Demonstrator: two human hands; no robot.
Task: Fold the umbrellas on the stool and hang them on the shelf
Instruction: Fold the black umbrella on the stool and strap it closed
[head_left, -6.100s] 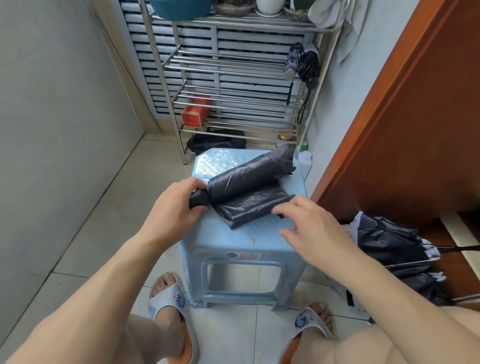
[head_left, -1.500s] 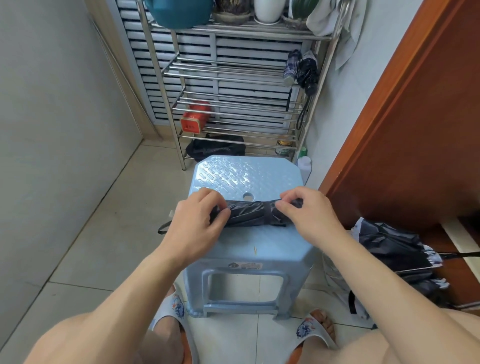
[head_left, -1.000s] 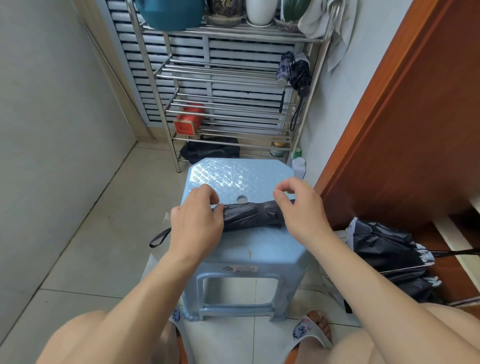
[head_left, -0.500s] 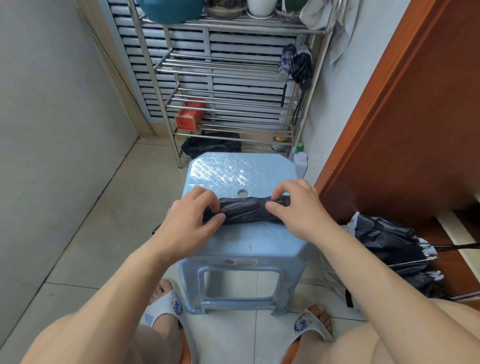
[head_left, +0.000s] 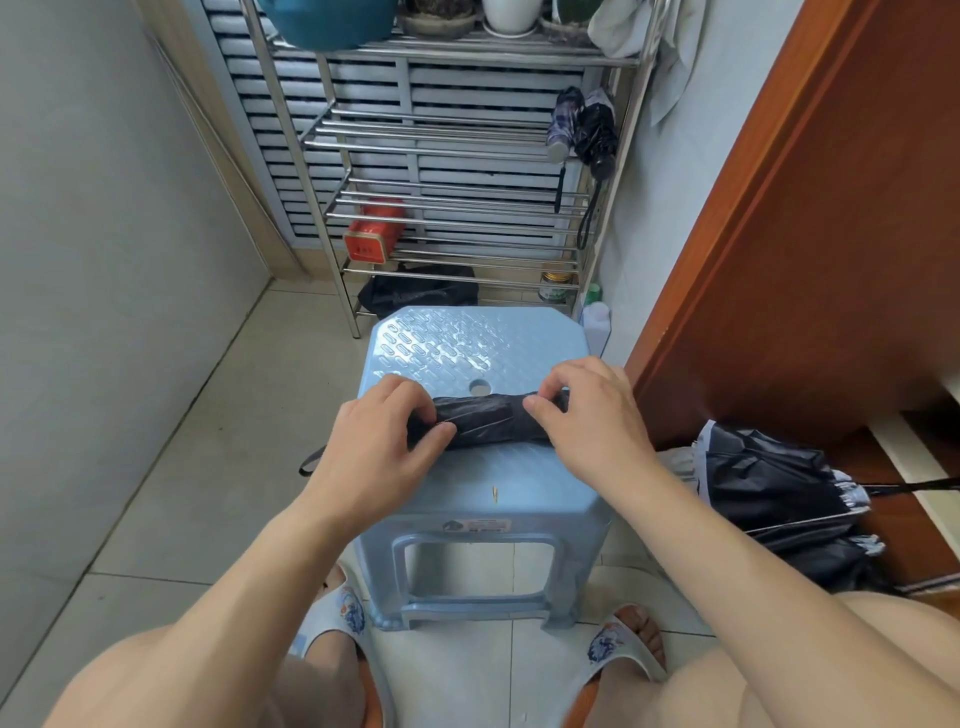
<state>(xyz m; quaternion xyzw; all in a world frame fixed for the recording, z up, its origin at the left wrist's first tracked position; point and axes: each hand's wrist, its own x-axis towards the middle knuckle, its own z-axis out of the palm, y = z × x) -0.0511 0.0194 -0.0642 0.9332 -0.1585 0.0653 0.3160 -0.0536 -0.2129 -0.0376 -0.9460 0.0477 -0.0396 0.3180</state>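
On the stool (head_left: 519, 483), both hands' curled fingers (head_left: 421, 415) grip the rolled umbrella (head_left: 488, 423), hiding its ends.

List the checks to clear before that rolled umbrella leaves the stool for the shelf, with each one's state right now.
1. Canopy rolled tight: ok; the black umbrella lies as a compact roll across the blue stool.
2. Both hands hold it: ok; left hand grips the handle end, right hand pinches the other end.
3. Closure strap fastened: cannot tell; the right fingers cover that spot.
4. Wrist loop free: ok; the loop hangs off the stool's left edge.
5. Hanging room on the shelf: cannot tell; two folded umbrellas already hang at its right post.
6. All umbrellas folded: not ok; an unfolded umbrella lies on the floor, right.
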